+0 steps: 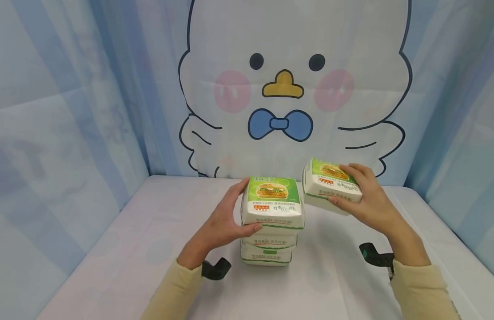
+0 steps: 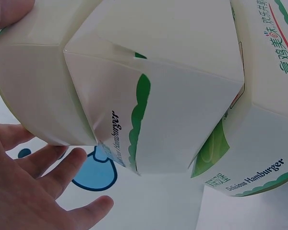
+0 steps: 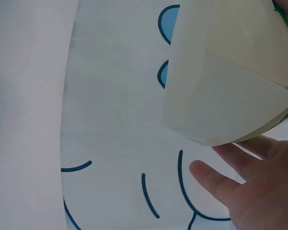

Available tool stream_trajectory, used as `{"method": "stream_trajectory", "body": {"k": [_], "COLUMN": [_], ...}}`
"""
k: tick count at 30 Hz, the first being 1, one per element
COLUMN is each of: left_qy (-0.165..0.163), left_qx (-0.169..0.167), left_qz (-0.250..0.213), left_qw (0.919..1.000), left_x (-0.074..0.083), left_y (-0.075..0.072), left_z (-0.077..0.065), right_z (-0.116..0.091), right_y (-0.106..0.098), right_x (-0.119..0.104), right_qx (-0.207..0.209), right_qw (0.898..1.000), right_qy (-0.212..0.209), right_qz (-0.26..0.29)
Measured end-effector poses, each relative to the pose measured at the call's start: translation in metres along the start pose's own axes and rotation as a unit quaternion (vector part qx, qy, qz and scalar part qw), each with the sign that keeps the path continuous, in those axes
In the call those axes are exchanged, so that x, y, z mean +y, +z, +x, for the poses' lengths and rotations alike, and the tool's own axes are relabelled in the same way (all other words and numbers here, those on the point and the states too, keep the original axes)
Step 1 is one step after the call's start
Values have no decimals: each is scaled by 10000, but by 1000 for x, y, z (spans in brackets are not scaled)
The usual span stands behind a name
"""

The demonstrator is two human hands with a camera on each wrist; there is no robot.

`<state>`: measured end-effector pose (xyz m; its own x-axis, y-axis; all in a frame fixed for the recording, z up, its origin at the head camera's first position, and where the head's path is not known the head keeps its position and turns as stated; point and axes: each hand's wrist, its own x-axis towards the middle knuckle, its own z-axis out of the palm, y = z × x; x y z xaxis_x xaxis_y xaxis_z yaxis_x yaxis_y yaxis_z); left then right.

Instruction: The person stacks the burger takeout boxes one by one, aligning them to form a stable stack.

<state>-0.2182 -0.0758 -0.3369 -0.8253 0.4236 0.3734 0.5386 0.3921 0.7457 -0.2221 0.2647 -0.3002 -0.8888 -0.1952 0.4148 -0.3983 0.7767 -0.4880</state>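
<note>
A stack of white-and-green hamburger boxes stands on the table. My left hand (image 1: 220,226) grips the top box (image 1: 276,209) from its left side, thumb on the front and fingers toward the back. Below it sit a middle box (image 1: 272,241) and a bottom box (image 1: 267,256); the left wrist view shows the middle box (image 2: 168,96) turned a little against its neighbours. To the right of the stack, my right hand (image 1: 371,202) holds another hamburger box (image 1: 331,184), raised off the table and tilted. Its underside (image 3: 230,86) faces the right wrist camera.
The white tabletop (image 1: 171,213) ends at a back curtain (image 1: 335,40) printed with a cartoon bird. Blue-and-white curtains, a left one (image 1: 63,133) and a right one (image 1: 467,146), enclose the sides. Black straps with camera mounts (image 1: 217,269) sit on both wrists.
</note>
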Motion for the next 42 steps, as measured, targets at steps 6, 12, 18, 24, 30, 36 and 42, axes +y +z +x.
{"method": "stream_trajectory", "body": {"k": [6, 12, 18, 24, 30, 36, 42], "left_qy": [-12, 12, -14, -17, 9, 50, 108], "left_qx": [-9, -30, -31, -25, 25, 82, 51], "left_qz": [79, 81, 108, 104, 131, 106, 78], "left_qw": [10000, 10000, 9999, 9999, 9999, 9999, 9999], "left_x": [0, 0, 0, 1, 2, 2, 1], "left_y": [0, 0, 0, 0, -1, 0, 0], "left_z": [0, 1, 1, 0, 0, 0, 0], "right_z": [2, 4, 7, 9, 14, 17, 19], "right_y": [-5, -11, -14, -18, -21, -19, -16], "right_x": [-8, -18, -27, -31, -38, -47, -59], "right_qx": [105, 303, 367, 430, 563, 582, 486], "right_qw": [9999, 9991, 9984, 9978, 9958, 9941, 9937], "right_qy": [-98, -252, -366, -478, -698, -910, -999], "right_qz": [-45, -155, -220, -169, -168, -136, -110]}}
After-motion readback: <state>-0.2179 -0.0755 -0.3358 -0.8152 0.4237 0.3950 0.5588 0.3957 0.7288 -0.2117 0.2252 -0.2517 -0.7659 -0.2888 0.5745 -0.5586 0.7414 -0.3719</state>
